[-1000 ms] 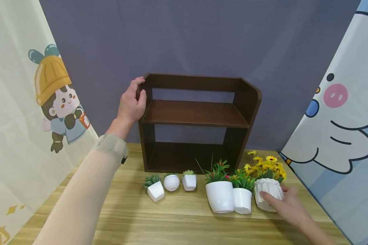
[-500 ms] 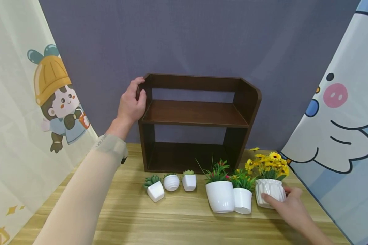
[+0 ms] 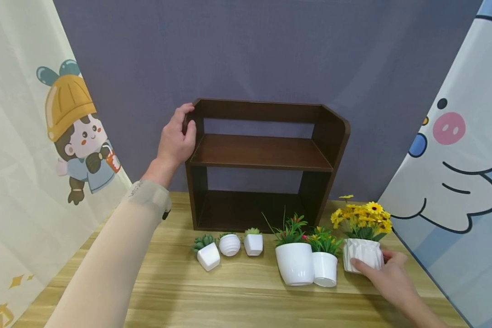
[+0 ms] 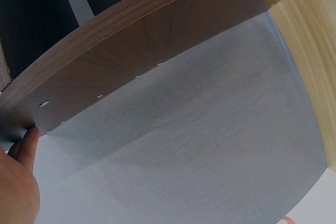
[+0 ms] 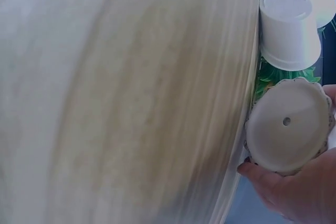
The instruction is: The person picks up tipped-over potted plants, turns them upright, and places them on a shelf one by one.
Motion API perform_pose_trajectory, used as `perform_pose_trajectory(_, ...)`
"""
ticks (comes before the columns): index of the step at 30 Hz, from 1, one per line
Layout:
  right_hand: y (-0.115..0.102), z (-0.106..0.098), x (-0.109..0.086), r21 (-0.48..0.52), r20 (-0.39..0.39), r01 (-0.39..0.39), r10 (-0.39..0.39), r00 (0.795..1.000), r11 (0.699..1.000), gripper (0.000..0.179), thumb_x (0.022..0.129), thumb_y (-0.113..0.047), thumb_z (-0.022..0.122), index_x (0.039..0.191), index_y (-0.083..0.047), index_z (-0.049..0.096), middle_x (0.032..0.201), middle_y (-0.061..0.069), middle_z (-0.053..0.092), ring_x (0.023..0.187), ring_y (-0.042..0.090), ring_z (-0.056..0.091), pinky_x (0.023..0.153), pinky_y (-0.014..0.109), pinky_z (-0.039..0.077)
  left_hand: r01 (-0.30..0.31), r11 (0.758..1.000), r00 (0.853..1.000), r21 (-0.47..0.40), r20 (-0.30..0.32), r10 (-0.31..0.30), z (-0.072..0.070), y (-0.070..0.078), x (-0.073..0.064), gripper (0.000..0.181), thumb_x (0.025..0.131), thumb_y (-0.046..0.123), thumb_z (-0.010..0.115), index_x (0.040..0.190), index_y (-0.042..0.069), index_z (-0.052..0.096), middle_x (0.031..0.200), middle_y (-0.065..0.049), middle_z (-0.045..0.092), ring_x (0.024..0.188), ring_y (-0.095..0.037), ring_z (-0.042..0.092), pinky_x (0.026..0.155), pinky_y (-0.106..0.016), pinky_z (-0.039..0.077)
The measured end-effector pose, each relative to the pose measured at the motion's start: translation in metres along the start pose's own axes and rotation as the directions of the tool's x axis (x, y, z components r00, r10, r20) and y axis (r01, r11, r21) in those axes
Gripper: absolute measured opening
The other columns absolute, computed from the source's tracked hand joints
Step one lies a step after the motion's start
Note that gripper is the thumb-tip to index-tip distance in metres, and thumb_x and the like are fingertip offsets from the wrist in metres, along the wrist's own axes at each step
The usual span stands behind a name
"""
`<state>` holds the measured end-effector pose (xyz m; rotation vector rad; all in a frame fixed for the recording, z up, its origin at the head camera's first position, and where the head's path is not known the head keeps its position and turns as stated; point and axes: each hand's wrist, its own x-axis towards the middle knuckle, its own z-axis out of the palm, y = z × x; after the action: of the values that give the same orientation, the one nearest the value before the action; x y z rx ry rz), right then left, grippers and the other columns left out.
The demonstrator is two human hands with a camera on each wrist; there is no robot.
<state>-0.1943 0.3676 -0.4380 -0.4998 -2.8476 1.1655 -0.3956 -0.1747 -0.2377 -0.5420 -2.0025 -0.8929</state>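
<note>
Table, near right edge: right hand grips fluted flowerpot, likely light, rigid, best held mid-wall; left hand touches shelf, unclenched.

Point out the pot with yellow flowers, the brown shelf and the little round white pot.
Pot with yellow flowers [image 3: 364,251]: head view, on its white side.
Brown shelf [image 3: 261,152]: head view, on its middle board.
Little round white pot [image 3: 230,245]: head view, on its ridged side.
</note>
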Motion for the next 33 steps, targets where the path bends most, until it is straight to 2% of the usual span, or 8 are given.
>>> perform_pose_trajectory(8,0.005,-0.002,0.002,0.042,-0.006,0.018,-0.018,1.000,0.999,0.118,0.102,-0.057,0.072,0.156,0.023,0.004,0.148,0.044,0.024,0.131,0.052,0.048,0.106,0.057,0.050,-0.001,1.000,1.000,0.002,0.000,0.001,0.000,0.000,0.001,0.045,0.110,0.017,0.050,0.153,0.006,0.056,0.165,-0.008,0.057,0.151,-0.034,0.057,0.122,-0.056,0.047)
perform_pose_trajectory(13,0.007,-0.004,0.001,0.069,0.008,0.019,-0.019,1.000,0.997,0.117,0.102,-0.052,0.073,0.157,0.024,0.003,0.149,0.045,0.022,0.132,0.050,0.045,0.088,0.025,0.051,-0.014,1.000,1.000,-0.003,-0.009,0.014,0.000,0.000,0.002,0.045,0.110,0.017,0.050,0.152,0.005,0.056,0.164,-0.010,0.058,0.150,-0.034,0.057,0.121,-0.057,0.047)
perform_pose_trajectory(15,0.008,-0.005,-0.001,0.072,0.007,0.030,-0.031,1.000,0.997,0.116,0.103,-0.050,0.074,0.156,0.025,0.004,0.148,0.045,0.023,0.131,0.050,0.046,0.086,0.024,0.052,-0.015,1.000,1.000,-0.003,-0.011,0.015,0.000,0.000,0.002,0.045,0.110,0.016,0.050,0.152,0.005,0.056,0.164,-0.009,0.058,0.150,-0.034,0.057,0.121,-0.056,0.047)
perform_pose_trajectory(18,0.009,-0.005,-0.004,0.058,0.026,0.031,-0.032,0.999,0.998,0.116,0.104,-0.052,0.071,0.156,0.026,0.001,0.148,0.047,0.022,0.131,0.052,0.045,0.098,0.040,0.055,-0.010,1.000,1.000,-0.007,-0.009,0.010,0.000,0.001,0.002,0.045,0.109,0.017,0.051,0.152,0.005,0.056,0.164,-0.009,0.058,0.151,-0.034,0.057,0.122,-0.056,0.047)
perform_pose_trajectory(21,0.012,-0.006,-0.008,0.040,0.053,0.009,-0.011,0.999,0.999,0.118,0.106,-0.056,0.065,0.156,0.026,-0.004,0.149,0.049,0.018,0.132,0.054,0.042,0.107,0.059,0.048,-0.010,1.000,1.000,-0.007,-0.006,0.010,0.000,0.001,0.003,0.045,0.109,0.017,0.051,0.152,0.005,0.057,0.164,-0.009,0.058,0.151,-0.034,0.057,0.122,-0.056,0.046)
perform_pose_trajectory(28,0.016,-0.010,-0.010,0.070,0.132,-0.018,0.009,0.991,0.997,0.129,0.105,-0.057,0.067,0.159,0.023,-0.019,0.160,0.057,0.006,0.149,0.066,0.027,0.122,0.073,0.036,-0.006,1.000,1.000,-0.005,-0.008,0.006,-0.001,0.001,0.003,0.045,0.109,0.017,0.050,0.152,0.005,0.056,0.165,-0.009,0.058,0.151,-0.034,0.057,0.122,-0.056,0.046)
perform_pose_trajectory(30,0.016,-0.011,-0.010,0.061,0.148,0.003,-0.012,0.989,0.998,0.130,0.106,-0.057,0.068,0.160,0.023,-0.019,0.163,0.057,0.005,0.152,0.068,0.024,0.125,0.074,0.030,-0.002,1.000,1.000,-0.003,-0.007,0.002,-0.001,0.000,0.002,0.045,0.110,0.017,0.049,0.152,0.005,0.056,0.165,-0.009,0.058,0.152,-0.035,0.056,0.122,-0.057,0.046)
perform_pose_trajectory(33,0.016,-0.012,-0.011,0.046,0.152,0.026,-0.033,0.988,0.999,0.127,0.106,-0.057,0.067,0.161,0.023,-0.015,0.164,0.054,0.011,0.151,0.065,0.028,0.124,0.075,0.032,0.003,1.000,1.000,-0.003,-0.004,-0.003,-0.001,0.000,0.001,0.045,0.110,0.018,0.049,0.152,0.006,0.057,0.165,-0.008,0.058,0.152,-0.035,0.056,0.122,-0.057,0.046)
